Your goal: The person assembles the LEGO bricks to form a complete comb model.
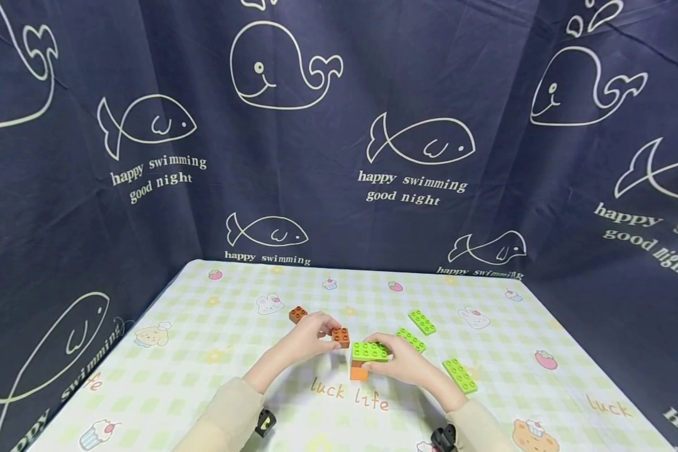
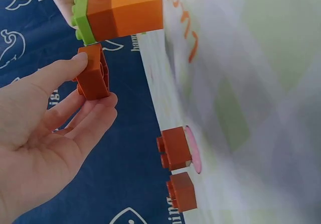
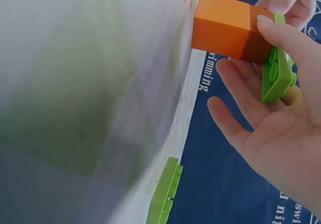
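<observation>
My left hand point(image 1: 309, 338) pinches a brown toy brick point(image 1: 341, 337) between thumb and fingers, raised off the table. Its hollow underside partly shows in the left wrist view. Just to the right, my right hand point(image 1: 409, 361) grips a small stack by its upper part, with the thumb on a brown brick point(image 3: 258, 38). That brick sits on an orange brick point(image 3: 223, 23) at the bottom. A flat green studded plate point(image 1: 369, 351) tops the stack and juts out past it toward the right palm. The left hand's brick is right beside the green plate's edge.
Two more brown bricks point(image 2: 176, 148) stand on the table beyond the left hand. Several loose green plates point(image 1: 459, 375) lie around the right hand. A patterned cloth point(image 1: 203, 389) covers the table, and dark blue curtains point(image 1: 339, 150) hang behind and beside it.
</observation>
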### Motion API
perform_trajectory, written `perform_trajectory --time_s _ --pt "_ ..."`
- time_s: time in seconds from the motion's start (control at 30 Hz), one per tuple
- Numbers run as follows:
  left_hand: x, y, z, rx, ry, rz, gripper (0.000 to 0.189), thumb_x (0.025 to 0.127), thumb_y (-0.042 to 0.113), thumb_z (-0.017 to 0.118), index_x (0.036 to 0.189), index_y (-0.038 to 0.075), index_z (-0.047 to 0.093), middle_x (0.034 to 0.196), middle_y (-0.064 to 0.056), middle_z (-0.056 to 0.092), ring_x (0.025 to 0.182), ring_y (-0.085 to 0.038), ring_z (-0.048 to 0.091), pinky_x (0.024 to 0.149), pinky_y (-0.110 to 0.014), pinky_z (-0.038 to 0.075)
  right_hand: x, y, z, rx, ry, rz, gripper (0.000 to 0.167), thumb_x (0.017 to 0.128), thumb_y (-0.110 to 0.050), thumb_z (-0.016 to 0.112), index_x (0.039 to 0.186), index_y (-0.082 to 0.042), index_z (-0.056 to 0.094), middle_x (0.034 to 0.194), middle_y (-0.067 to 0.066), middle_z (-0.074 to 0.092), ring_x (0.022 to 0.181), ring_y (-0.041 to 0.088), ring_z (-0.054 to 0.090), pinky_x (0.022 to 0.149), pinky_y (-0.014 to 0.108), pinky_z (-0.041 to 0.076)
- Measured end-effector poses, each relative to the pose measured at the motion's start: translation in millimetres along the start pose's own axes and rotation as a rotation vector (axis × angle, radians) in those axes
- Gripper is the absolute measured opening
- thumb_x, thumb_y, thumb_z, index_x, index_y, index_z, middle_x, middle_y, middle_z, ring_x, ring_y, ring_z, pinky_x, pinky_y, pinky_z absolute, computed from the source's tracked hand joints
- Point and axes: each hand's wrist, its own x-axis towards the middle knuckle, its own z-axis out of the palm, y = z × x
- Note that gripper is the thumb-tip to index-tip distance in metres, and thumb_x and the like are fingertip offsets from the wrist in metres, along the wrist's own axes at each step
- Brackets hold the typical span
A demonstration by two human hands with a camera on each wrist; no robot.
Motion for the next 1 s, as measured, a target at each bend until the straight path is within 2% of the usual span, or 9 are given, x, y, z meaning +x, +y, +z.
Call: perform_trajectory --time_s 0.27,0.5,0.77,1.0 --pt "-0.3 7.0 -4.4 -0.015 0.037 0.06 0.034 0.081 0.015 0.073 0.109 0.0 0.063 0.106 -0.011 0.065 0.092 -0.021 0.063 0.085 -0.032 0.055 -0.8 -1.6 -0.8 0.012 0.007 0.005 0.042 0.082 -0.034 0.07 0.116 -0.011 0.061 0.113 0.003 0.065 0.102 0.023 0.06 0.088 0.04 0.05" --pt "0.2 13.2 -6.8 -0.03 0.03 0.051 0.035 0.081 0.017 0.072 0.111 0.002 0.062 0.109 -0.01 0.065 0.095 -0.02 0.064 0.085 -0.029 0.054 -1.5 -1.2 0.8 -0.002 0.026 -0.013 0.041 0.081 -0.036 0.071 0.114 -0.013 0.062 0.11 0.001 0.066 0.102 0.022 0.06 0.09 0.039 0.05" --pt "2.1 21.1 -4.5 -0.057 0.009 0.053 0.03 0.081 0.016 0.073 0.107 0.005 0.064 0.106 -0.007 0.065 0.094 -0.019 0.064 0.083 -0.026 0.055 -2.8 0.1 0.4 0.016 0.014 -0.014 0.04 0.082 -0.035 0.07 0.114 -0.014 0.062 0.107 -0.003 0.066 0.097 0.017 0.06 0.084 0.031 0.05" --pt "2.5 24.0 -1.0 -0.072 -0.001 0.065 0.03 0.08 0.016 0.074 0.107 0.006 0.064 0.105 -0.006 0.065 0.094 -0.02 0.065 0.084 -0.03 0.055 -2.5 -0.7 0.2 0.018 0.015 -0.024 0.036 0.081 -0.035 0.07 0.111 -0.016 0.062 0.106 -0.005 0.066 0.097 0.015 0.06 0.085 0.03 0.049"
